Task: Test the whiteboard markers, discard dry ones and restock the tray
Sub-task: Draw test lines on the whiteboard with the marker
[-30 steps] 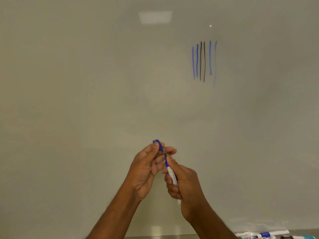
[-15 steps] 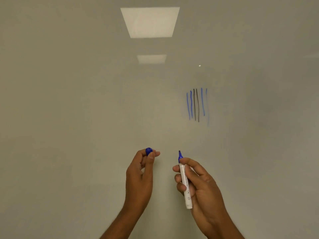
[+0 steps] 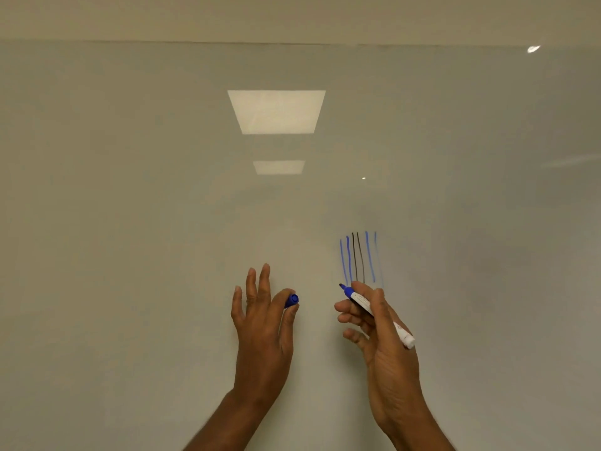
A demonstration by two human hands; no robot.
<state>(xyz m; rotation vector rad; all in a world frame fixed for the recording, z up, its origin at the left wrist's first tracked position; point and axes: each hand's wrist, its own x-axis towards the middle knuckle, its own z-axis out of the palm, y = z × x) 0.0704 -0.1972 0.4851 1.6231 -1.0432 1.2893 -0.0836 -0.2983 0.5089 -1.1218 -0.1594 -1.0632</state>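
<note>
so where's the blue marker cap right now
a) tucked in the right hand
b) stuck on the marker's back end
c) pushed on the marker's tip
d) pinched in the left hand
d: the small blue plastic cap sits pinched between thumb and forefinger of the left hand, while the right hand grips the white-barrelled blue whiteboard marker, whose tip is bare.

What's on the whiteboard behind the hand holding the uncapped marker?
Six vertical test lines, four blue, two black, rise above the right hand gripping the marker. Anything lower is covered by its fingers.
</note>
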